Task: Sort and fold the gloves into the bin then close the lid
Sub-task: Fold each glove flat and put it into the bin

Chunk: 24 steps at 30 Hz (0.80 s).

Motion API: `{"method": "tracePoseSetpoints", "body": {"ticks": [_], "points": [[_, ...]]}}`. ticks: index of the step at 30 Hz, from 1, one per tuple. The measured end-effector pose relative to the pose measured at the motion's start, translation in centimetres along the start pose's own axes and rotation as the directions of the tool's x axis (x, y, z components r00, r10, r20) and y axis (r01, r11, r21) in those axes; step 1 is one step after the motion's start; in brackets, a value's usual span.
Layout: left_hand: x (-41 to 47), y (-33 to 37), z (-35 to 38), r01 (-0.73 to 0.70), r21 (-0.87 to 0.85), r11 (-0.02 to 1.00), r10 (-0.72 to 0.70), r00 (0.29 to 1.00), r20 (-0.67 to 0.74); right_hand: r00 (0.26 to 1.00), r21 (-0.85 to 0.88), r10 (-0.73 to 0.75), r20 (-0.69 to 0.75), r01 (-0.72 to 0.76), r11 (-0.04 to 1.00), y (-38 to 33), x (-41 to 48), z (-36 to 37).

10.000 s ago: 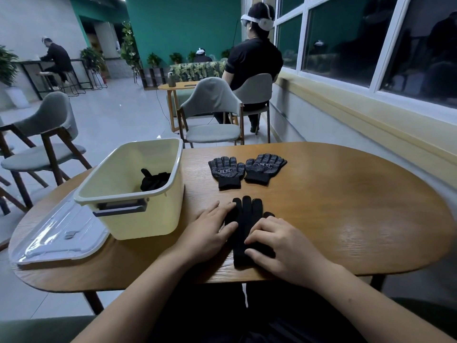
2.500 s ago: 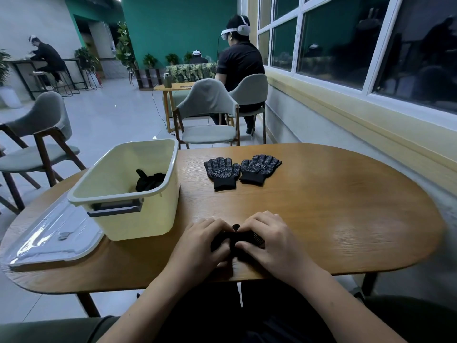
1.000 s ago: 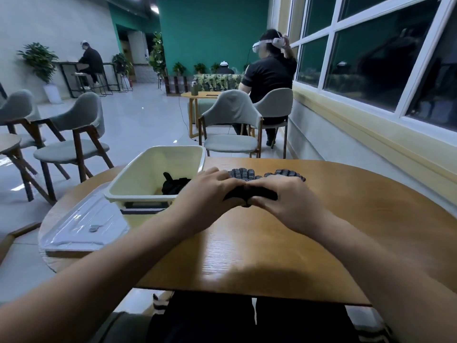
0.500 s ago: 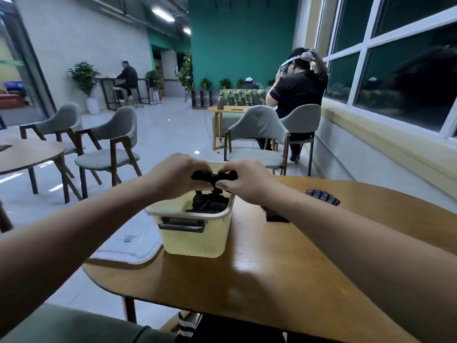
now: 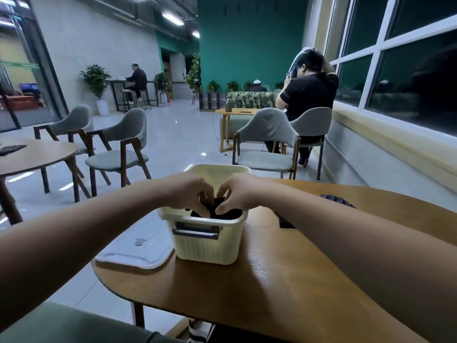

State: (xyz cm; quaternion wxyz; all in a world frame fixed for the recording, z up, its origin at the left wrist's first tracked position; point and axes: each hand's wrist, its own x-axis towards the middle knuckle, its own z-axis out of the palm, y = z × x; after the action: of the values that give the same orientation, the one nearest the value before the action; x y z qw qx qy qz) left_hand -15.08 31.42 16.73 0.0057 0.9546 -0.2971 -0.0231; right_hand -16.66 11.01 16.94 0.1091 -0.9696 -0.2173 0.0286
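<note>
A pale yellow bin with a grey handle stands on the wooden table. My left hand and my right hand reach down into it side by side, their fingertips pinching a folded black glove pair that sits low inside on other dark gloves. The clear lid lies flat on the table to the left of the bin. Two more black gloves lie on the table to the right, mostly hidden behind my right forearm.
Grey chairs stand beyond the table's far edge, and a round table with chairs is at the left. A person in black sits at the back right by the window wall.
Both hands carried the folded glove pair from the table front to the bin and have lowered it from above the rim down inside.
</note>
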Motion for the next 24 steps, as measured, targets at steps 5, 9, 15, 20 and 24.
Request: {"method": "tracePoseSetpoints", "body": {"ticks": [5,9,15,20,24], "points": [[0.1,0.5,-0.9,0.009,-0.051,0.999,-0.009,1.0,-0.016,0.994,0.127,-0.015,-0.105,0.028,0.992,1.7,-0.8,-1.3],[0.7,1.5,-1.7,-0.02,-0.071,0.997,0.008,0.987,-0.159,0.98,0.193,0.025,-0.2,0.014,0.981,4.2,-1.9,-2.9],[3.5,6.1,-2.8,-0.185,-0.086,0.979,0.137,0.908,-0.396,0.96,0.206,0.119,-0.252,-0.067,0.976,9.4,-4.2,-4.0],[6.8,11.6,-2.5,-0.242,-0.095,0.966,0.175,0.875,-0.451,0.945,0.198,0.214,-0.248,-0.167,0.966,14.6,-6.5,-3.5],[8.9,15.7,-1.4,-0.233,-0.101,0.967,0.172,0.893,-0.416,0.924,0.19,0.295,-0.243,-0.253,0.949,18.7,-8.3,-2.5]]}}
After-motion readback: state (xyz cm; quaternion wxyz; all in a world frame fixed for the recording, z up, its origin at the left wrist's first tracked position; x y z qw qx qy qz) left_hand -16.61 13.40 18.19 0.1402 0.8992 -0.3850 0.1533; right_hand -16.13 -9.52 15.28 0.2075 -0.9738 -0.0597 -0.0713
